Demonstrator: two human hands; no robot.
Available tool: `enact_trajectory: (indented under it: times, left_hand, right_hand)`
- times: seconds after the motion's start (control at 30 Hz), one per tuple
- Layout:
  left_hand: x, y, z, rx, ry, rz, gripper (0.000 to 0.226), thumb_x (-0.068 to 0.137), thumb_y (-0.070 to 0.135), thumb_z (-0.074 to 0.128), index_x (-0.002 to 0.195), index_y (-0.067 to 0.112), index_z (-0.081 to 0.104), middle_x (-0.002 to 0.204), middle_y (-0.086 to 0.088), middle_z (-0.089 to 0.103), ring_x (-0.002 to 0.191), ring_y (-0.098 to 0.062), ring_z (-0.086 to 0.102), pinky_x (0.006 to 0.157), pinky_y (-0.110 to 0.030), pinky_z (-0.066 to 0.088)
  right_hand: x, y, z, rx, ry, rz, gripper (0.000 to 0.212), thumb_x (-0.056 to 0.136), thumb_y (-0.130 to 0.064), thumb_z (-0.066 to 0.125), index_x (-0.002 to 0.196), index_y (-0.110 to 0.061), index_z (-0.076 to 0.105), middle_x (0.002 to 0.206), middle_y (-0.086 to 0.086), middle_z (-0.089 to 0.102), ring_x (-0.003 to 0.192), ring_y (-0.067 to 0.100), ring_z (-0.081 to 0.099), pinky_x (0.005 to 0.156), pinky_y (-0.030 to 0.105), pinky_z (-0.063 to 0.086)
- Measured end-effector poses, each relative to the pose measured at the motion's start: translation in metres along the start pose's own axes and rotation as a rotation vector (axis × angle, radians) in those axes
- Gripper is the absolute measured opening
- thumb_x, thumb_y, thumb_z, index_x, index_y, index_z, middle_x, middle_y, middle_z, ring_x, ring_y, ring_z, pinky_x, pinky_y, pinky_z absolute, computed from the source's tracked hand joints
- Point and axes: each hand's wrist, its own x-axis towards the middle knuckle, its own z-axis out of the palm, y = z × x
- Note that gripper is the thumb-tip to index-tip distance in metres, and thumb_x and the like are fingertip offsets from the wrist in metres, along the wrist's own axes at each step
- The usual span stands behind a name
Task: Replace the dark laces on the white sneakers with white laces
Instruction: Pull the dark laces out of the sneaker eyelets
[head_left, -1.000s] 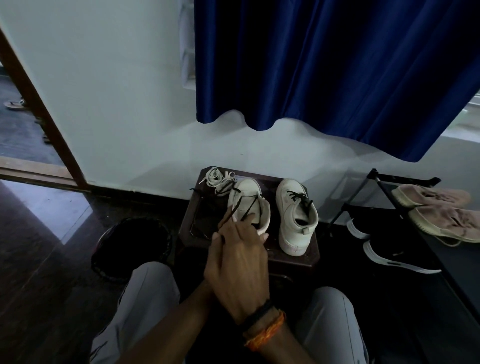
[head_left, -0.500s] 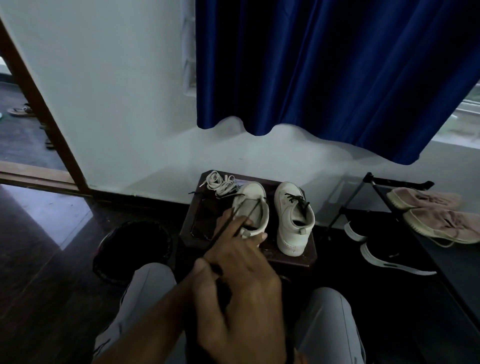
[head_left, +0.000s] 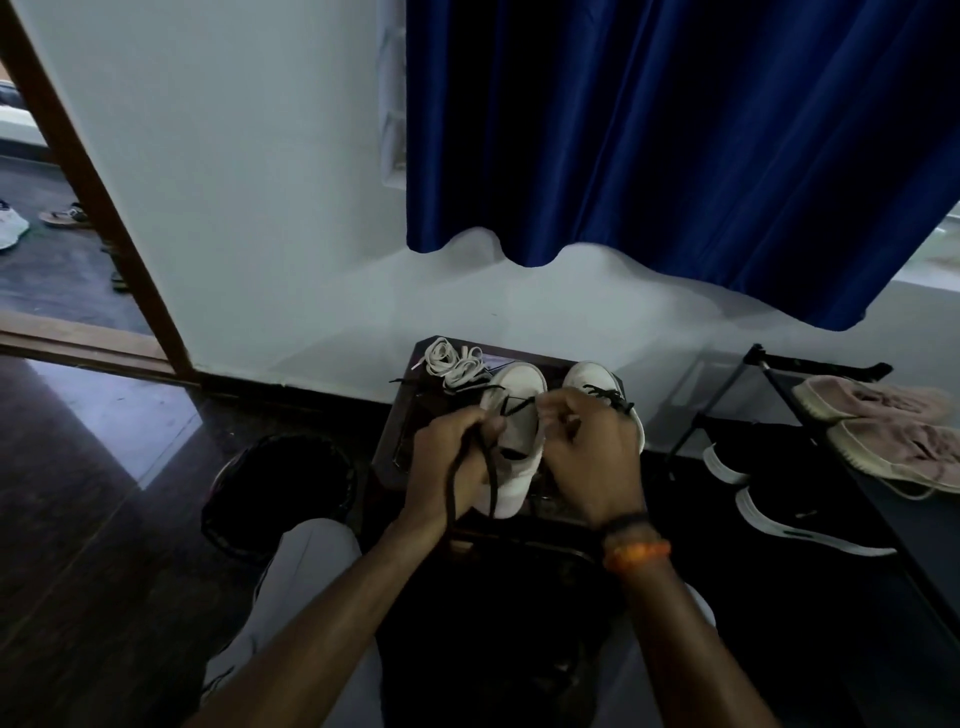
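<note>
- Nearest to us, our knees in pale trousers (head_left: 311, 566) frame a dark gap, and both forearms reach forward over it; an orange and a dark band (head_left: 635, 545) sit on the right wrist.
- Our left hand (head_left: 449, 462) has its fingers curled round a dark lace (head_left: 457, 483), whose loose length hangs down past the wrist.
- Our right hand (head_left: 592, 457) pinches the same lace where it runs taut across the left sneaker (head_left: 511, 415).
- We judge that shoe nearly stripped: little dark lace shows on it, though our hands hide some eyelets.
- The right sneaker (head_left: 597, 379), just beside it, is fully laced in dark, so it is not yet begun.
- The white laces (head_left: 454, 364) lie bundled at the far left corner of the small dark table (head_left: 400, 441), unthreaded; all relacing is left.
- A round dark bin (head_left: 280, 488) stands left on the glossy dark floor (head_left: 78, 519).
- A shoe rack (head_left: 831, 395) with pink shoes (head_left: 883, 421) stands right.
- Beyond are a white wall (head_left: 260, 208), a blue curtain (head_left: 675, 145) and a brown door frame (head_left: 93, 197).
</note>
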Motion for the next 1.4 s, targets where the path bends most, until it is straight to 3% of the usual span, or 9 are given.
enact_trajectory:
  times: [0.2,0.3,0.47,0.6,0.73,0.9,1.03,1.2,1.4]
  left_hand:
    - [0.035,0.025,-0.019,-0.103,-0.124,0.104,0.018,0.097,0.016,0.066,0.084,0.006,0.073,0.069,-0.004,0.069,0.062,-0.023,0.065,0.062,-0.025,0.051]
    - [0.046,0.026,-0.022,-0.073,-0.268,0.201,0.009,0.091,0.016,0.074,0.095,0.009,0.075,0.076,0.003,0.072,0.069,-0.016,0.069,0.069,-0.031,0.056]
    - [0.044,-0.012,-0.019,0.093,-0.289,0.161,0.077,0.07,0.014,0.089,0.135,0.019,0.049,0.1,0.002,0.062,0.084,-0.015,0.061,0.072,-0.015,0.046]
    - [0.035,-0.031,-0.008,0.182,-0.302,0.218,0.07,0.065,0.026,0.092,0.125,0.019,0.057,0.118,0.003,0.046,0.1,-0.014,0.056,0.077,-0.009,0.043]
    - [0.022,-0.044,-0.006,0.272,-0.345,0.383,0.052,0.065,0.038,0.076,0.108,0.012,0.062,0.136,-0.002,0.039,0.119,-0.02,0.048,0.094,-0.033,0.05]
    - [0.017,-0.049,0.0,0.372,-0.319,0.238,0.086,0.061,0.072,0.079,0.125,0.016,0.064,0.149,0.001,0.042,0.13,-0.023,0.043,0.103,-0.033,0.045]
    - [0.02,-0.039,0.003,0.378,-0.289,0.255,0.081,0.068,0.063,0.082,0.13,0.014,0.062,0.14,-0.001,0.055,0.127,-0.021,0.052,0.101,-0.033,0.048]
    - [0.023,-0.03,0.006,0.474,-0.259,0.246,0.071,0.07,0.069,0.055,0.095,0.004,0.067,0.108,-0.007,0.065,0.097,-0.031,0.063,0.071,-0.038,0.054]
    - [0.026,-0.029,0.007,0.46,-0.256,0.28,0.078,0.074,0.051,0.037,0.117,-0.008,0.065,0.12,-0.021,0.067,0.108,-0.04,0.066,0.086,-0.05,0.057]
  right_hand:
    - [0.057,0.01,0.025,-0.419,-0.453,-0.232,0.028,0.075,-0.029,0.077,0.102,-0.021,0.073,0.103,0.011,0.067,0.103,0.036,0.056,0.086,0.04,0.042]
    - [0.069,0.018,0.04,-0.452,-0.364,-0.185,0.015,0.087,-0.018,0.063,0.096,-0.009,0.072,0.104,0.019,0.068,0.104,0.039,0.059,0.076,0.038,0.04]
    - [0.07,0.036,0.052,-0.375,-0.245,-0.168,0.022,0.084,-0.018,0.058,0.09,-0.018,0.079,0.088,0.013,0.071,0.088,0.037,0.064,0.069,0.039,0.051]
    - [0.065,0.039,0.053,-0.291,-0.163,-0.186,0.034,0.074,-0.002,0.058,0.093,-0.019,0.08,0.088,0.012,0.073,0.085,0.038,0.06,0.068,0.038,0.049]
    - [0.065,0.037,0.054,-0.175,-0.108,-0.14,0.026,0.083,-0.003,0.065,0.097,-0.017,0.082,0.095,0.009,0.077,0.09,0.035,0.062,0.074,0.03,0.043]
    - [0.058,0.035,0.058,-0.156,-0.061,-0.143,0.026,0.083,-0.006,0.063,0.095,-0.019,0.081,0.091,0.006,0.077,0.088,0.033,0.063,0.071,0.029,0.04]
    - [0.044,0.026,0.045,-0.069,0.034,-0.148,0.035,0.076,-0.017,0.049,0.09,-0.017,0.081,0.087,0.004,0.076,0.083,0.03,0.062,0.071,0.035,0.048]
    - [0.015,0.009,0.027,-0.036,0.167,-0.229,0.018,0.081,-0.005,0.071,0.09,-0.016,0.08,0.082,0.0,0.074,0.079,0.024,0.063,0.073,0.036,0.051]
    - [-0.048,-0.004,0.014,0.017,0.228,-0.366,0.041,0.067,0.015,0.081,0.093,-0.016,0.08,0.09,-0.01,0.071,0.089,0.005,0.057,0.085,0.007,0.036]
